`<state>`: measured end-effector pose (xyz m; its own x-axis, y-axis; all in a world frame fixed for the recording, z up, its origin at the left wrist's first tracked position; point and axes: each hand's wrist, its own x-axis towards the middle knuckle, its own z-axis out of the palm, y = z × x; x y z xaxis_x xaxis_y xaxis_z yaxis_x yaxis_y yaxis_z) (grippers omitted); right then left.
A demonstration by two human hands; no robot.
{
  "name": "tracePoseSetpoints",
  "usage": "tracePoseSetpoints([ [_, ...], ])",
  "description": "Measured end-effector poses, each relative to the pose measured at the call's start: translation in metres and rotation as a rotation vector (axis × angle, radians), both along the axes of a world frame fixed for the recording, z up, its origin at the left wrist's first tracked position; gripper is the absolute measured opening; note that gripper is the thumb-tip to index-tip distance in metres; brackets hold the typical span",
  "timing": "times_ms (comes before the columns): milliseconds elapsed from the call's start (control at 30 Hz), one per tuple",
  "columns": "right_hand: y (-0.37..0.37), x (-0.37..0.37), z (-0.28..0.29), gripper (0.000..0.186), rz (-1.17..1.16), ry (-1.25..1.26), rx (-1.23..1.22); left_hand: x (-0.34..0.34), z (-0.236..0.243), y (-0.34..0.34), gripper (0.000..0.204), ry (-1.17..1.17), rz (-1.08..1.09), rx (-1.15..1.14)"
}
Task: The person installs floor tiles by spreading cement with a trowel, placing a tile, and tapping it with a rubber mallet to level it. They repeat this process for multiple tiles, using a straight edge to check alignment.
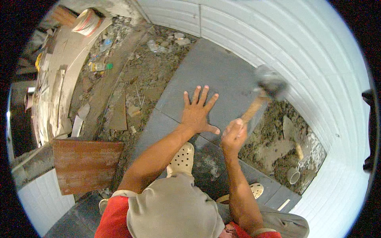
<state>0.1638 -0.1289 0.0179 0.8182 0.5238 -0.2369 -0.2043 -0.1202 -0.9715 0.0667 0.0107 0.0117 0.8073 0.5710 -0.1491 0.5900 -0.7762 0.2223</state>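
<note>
Left hand [194,115] spread on grey tile [224,73]; right hand [233,137] wrapped round mallet [271,84]; likely tamping step; next tap wants controlled, level force.

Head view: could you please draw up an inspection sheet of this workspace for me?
Surface: dark grey floor tiles, with loose soil exposed to the right.
Job's things: large grey tile lying near the wall; wood-handled mallet, its head blurred.
Clutter: brown board at left; green-capped bottle on rubble further up.
Grips: left hand spread on the large tile; right hand closed round the mallet's handle.
Cables: nothing seen.
Surroundings: white ribbed wall at right; pale bucket at upper left.
</note>
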Motion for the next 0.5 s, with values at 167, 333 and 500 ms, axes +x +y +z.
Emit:
tracePoseSetpoints([
  [167, 0.01, 0.023, 0.012, 0.038, 0.12, -0.182, -0.239, -0.003, -0.002, 0.002, 0.141, -0.042, 0.002, -0.032],
  [333, 0.017, 0.051, 0.048, 0.04, 0.06, -0.21, -0.158, -0.015, -0.008, -0.004, 0.136, -0.144, 0.036, -0.091],
  [500, 0.007, 0.058, 0.043, 0.041, 0.109, -0.317, 0.007, -0.067, -0.01, -0.016, 0.129, -0.109, 0.262, -0.085],
])
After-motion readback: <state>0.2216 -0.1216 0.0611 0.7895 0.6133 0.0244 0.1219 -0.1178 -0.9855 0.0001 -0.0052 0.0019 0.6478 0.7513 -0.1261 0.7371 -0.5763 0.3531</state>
